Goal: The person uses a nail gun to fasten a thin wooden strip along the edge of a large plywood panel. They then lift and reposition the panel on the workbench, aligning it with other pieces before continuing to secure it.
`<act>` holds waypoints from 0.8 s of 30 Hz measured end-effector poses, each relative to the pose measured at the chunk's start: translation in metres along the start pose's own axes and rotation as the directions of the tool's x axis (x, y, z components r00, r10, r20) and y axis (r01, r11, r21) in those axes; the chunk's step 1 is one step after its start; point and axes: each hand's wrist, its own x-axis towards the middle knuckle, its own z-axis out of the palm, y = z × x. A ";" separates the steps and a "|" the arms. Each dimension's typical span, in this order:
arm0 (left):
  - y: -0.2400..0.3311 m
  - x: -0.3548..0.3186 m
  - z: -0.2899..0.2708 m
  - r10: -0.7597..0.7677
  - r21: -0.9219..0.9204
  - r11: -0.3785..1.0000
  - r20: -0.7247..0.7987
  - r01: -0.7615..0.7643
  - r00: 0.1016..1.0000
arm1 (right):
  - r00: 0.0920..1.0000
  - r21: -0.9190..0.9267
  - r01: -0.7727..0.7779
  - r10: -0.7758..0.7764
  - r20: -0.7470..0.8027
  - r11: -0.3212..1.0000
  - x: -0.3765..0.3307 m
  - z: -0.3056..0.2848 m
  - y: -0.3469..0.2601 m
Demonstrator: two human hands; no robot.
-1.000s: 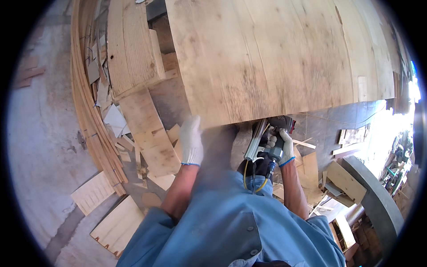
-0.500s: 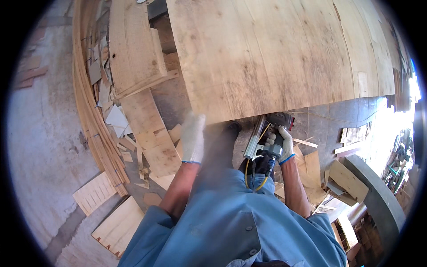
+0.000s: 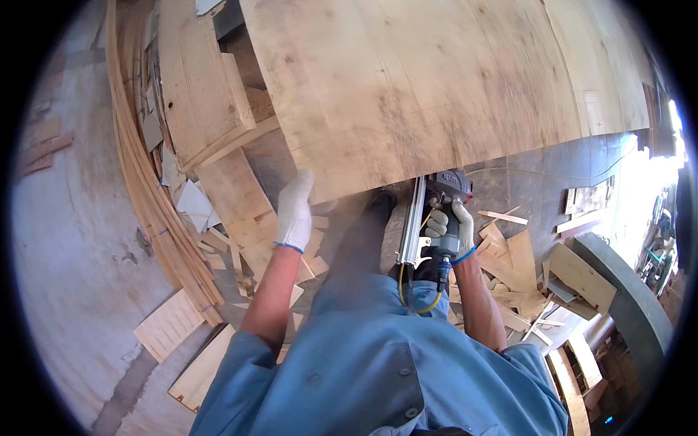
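Left hand (image 3: 294, 212) at the near left corner of the sheet (image 3: 422, 94), grip unclear; right hand (image 3: 464, 221) wrapped round the nail gun (image 3: 448, 186) by its near edge; sheet spread ahead, how much is fastened not visible

Lighting: bright from the right; white glare (detail washed out) beyond the plywood sheet's (image 3: 436, 80) near right corner. Clarity: greyish haze below its near left corner, blurring one leg (image 3: 355, 243). Distortion: fisheye bending, black rim.
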 end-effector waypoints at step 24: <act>0.002 -0.007 0.017 0.134 0.343 0.935 -0.094 -0.094 0.986 | 0.864 0.317 -0.391 0.225 0.451 0.864 0.072 -0.055 0.079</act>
